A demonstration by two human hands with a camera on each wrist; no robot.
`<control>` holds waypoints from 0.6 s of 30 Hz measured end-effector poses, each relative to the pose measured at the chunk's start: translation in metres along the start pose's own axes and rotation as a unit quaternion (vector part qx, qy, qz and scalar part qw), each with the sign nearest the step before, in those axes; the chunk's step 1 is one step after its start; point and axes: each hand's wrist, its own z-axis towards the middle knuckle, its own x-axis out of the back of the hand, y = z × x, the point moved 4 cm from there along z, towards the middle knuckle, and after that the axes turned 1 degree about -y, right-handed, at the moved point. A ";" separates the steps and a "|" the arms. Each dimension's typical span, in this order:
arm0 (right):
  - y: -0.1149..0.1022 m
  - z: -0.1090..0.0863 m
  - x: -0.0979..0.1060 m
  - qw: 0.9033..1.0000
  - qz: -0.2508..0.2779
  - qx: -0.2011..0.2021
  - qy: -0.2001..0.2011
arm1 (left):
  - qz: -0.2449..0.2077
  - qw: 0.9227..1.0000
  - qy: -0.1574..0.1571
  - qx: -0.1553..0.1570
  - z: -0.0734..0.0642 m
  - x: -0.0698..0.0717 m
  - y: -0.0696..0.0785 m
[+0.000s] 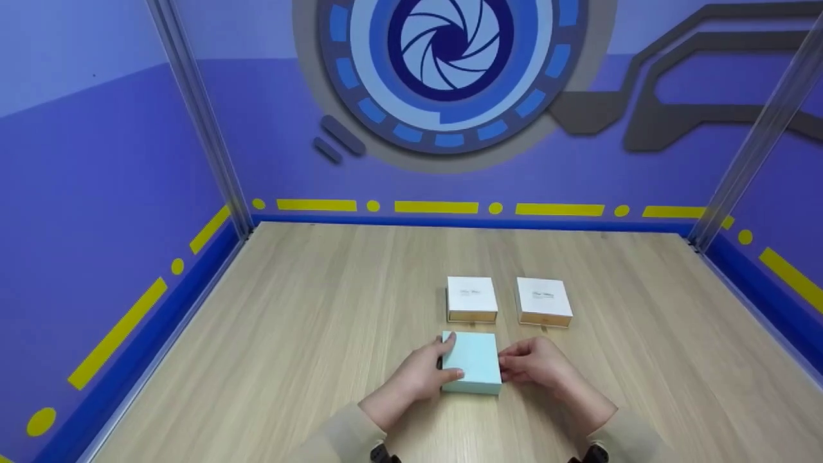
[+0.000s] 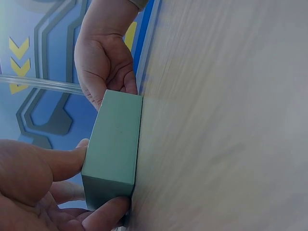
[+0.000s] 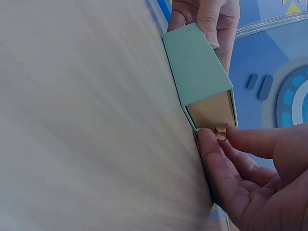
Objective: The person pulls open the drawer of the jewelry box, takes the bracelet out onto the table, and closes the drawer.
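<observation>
A mint-green box point(image 1: 474, 357) lies flat on the wooden table, close in front of the person. From its left side the left hand point(image 1: 419, 374) grips it, with the thumb over the top face and fingers along the left edge. At the opposite end, the right wrist view shows the tan face of an inner drawer point(image 3: 210, 108) framed by the green sleeve. A small ribbon tab point(image 3: 221, 132) sticks out of that face, and the right hand point(image 1: 539, 365) pinches it between thumb and forefinger. The drawer face sits about level with the sleeve's edge.
Two white boxes with tan drawer fronts stand just beyond the green box: one white box point(image 1: 471, 294) straight behind it, another white box point(image 1: 543, 299) to its right. Blue panels point(image 1: 270, 141) wall the table point(image 1: 321, 283) at the back and both sides.
</observation>
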 end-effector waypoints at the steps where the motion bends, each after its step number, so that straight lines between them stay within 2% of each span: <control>1: 0.000 0.000 0.000 1.000 -0.002 0.001 0.003 | 0.000 1.000 0.000 0.000 0.000 0.000 0.000; 7: 0.001 0.002 0.001 1.000 -0.004 -0.004 0.012 | 0.000 1.000 0.000 0.000 0.001 0.000 0.000; 18: 0.000 0.001 0.002 1.000 0.005 0.000 0.003 | 0.006 1.000 0.001 0.003 0.002 -0.001 0.000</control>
